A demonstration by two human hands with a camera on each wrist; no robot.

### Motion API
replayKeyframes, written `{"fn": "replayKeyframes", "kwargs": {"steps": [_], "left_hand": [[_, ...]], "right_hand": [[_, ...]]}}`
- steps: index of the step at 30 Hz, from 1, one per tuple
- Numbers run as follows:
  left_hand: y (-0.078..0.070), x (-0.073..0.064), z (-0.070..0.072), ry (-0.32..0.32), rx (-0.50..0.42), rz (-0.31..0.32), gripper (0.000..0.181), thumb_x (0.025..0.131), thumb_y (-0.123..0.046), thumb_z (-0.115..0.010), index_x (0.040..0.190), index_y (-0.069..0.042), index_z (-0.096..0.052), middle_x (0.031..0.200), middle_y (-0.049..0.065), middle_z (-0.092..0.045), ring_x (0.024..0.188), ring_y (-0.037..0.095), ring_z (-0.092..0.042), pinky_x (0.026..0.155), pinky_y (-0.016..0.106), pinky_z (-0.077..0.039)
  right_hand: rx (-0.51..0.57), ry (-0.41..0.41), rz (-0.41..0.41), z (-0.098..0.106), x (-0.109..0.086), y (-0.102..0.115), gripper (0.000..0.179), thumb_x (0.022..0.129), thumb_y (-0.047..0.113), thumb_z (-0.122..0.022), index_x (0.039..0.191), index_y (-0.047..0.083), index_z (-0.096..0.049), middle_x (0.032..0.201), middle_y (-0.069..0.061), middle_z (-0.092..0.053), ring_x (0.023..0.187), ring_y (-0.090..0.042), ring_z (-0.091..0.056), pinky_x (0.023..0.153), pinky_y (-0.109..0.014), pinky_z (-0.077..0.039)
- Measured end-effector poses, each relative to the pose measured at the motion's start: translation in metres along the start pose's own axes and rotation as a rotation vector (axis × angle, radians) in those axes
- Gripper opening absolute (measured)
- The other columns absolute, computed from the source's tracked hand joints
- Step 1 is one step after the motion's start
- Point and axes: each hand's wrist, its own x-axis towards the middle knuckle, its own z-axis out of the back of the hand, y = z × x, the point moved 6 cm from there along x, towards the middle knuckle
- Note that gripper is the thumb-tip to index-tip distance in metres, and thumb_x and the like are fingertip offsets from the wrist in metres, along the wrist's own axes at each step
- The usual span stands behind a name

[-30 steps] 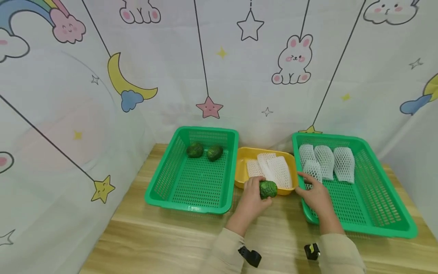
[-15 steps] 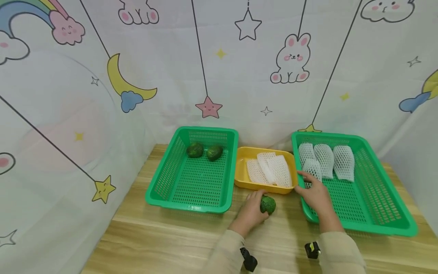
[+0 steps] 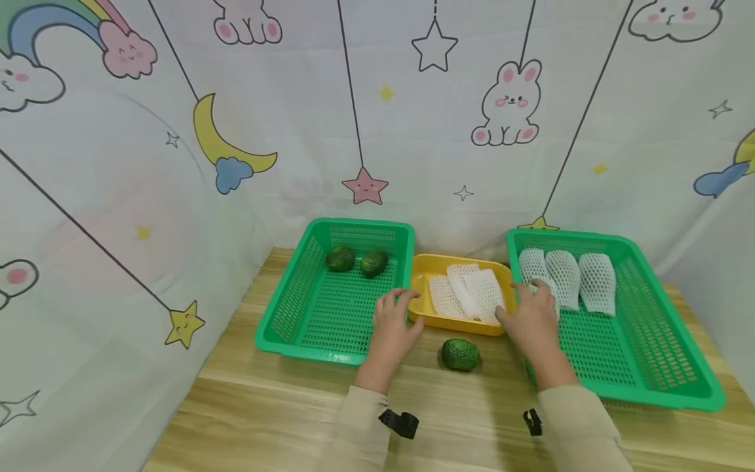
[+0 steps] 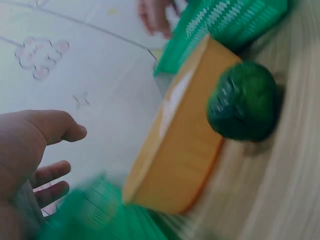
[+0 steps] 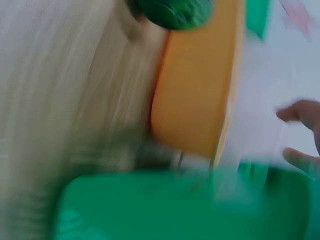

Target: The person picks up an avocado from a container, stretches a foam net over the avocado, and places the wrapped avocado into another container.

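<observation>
A dark green avocado (image 3: 461, 354) lies on the wooden table in front of the yellow tray (image 3: 454, 324), apart from both hands. My left hand (image 3: 394, 326), fingers relaxed and holding nothing, is over the near right rim of the left green basket (image 3: 295, 352). My right hand (image 3: 533, 319) is held above the gap between the yellow tray and the right green basket (image 3: 655, 395), fingers spread and holding nothing. White foam net sleeves (image 3: 486, 295) lie in the yellow tray. In the left wrist view the avocado (image 4: 244, 101) sits beside the tray's side.
Two avocados (image 3: 374, 263) lie at the back of the left basket. Several white net-wrapped pieces (image 3: 597, 283) fill the back left of the right basket, one partly behind my right hand. A printed cloth (image 3: 436, 144) hangs behind the table.
My left hand brought the avocado down onto the table, let go of it and moved left to the left basket's rim. My right hand has lifted and shifted slightly left and up.
</observation>
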Motion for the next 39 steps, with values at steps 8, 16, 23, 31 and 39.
{"fn": "replayKeyframes", "kwargs": {"steps": [8,16,23,31,39], "left_hand": [[0.022,0.002,-0.005,0.071,-0.043,0.066,0.023,0.089,-0.020,-0.062,0.111,-0.015,-0.061,0.123,0.006,-0.049,0.109,0.026,-0.046,0.084,0.043,-0.043],[0.020,0.002,-0.007,0.073,-0.058,0.079,0.023,0.090,-0.023,-0.060,0.112,-0.016,-0.060,0.125,0.004,-0.048,0.114,0.026,-0.042,0.088,0.045,-0.042],[0.013,0.000,0.004,0.015,-0.269,0.051,0.052,0.086,-0.042,-0.064,0.127,-0.012,-0.051,0.130,0.006,-0.046,0.123,0.027,-0.035,0.098,0.050,-0.032],[-0.003,-0.004,0.009,0.132,-0.719,0.023,0.028,0.090,-0.025,-0.062,0.102,-0.001,-0.068,0.095,0.013,-0.066,0.080,0.016,-0.056,0.066,0.028,-0.046],[-0.026,0.001,0.005,0.317,-0.959,-0.036,0.089,0.077,-0.005,-0.075,0.146,-0.011,-0.019,0.130,0.012,-0.044,0.107,0.019,-0.051,0.087,0.031,-0.046]], "right_hand": [[-0.075,0.061,-0.061,-0.051,0.044,0.020,0.056,0.089,0.001,-0.047,0.139,-0.005,-0.024,0.136,-0.042,-0.012,0.115,-0.055,-0.032,0.089,-0.059,-0.036],[0.017,-0.092,-0.115,-0.037,0.042,0.016,0.053,0.091,-0.002,-0.044,0.140,0.000,-0.023,0.110,-0.031,-0.053,0.085,-0.043,-0.056,0.071,-0.052,-0.046],[0.883,-0.134,-0.042,-0.003,-0.009,0.072,0.051,0.091,0.000,-0.055,0.137,0.009,-0.034,0.118,-0.013,-0.054,0.099,-0.023,-0.056,0.074,-0.031,-0.049],[1.290,-0.088,-0.013,0.007,-0.043,0.086,0.031,0.083,-0.008,-0.063,0.111,-0.002,-0.051,0.092,0.002,-0.061,0.085,-0.013,-0.055,0.074,-0.020,-0.048],[1.363,-0.036,0.043,0.003,-0.048,0.094,0.025,0.087,-0.006,-0.060,0.102,0.013,-0.056,0.095,0.003,-0.063,0.090,-0.011,-0.057,0.078,-0.024,-0.050]]}}
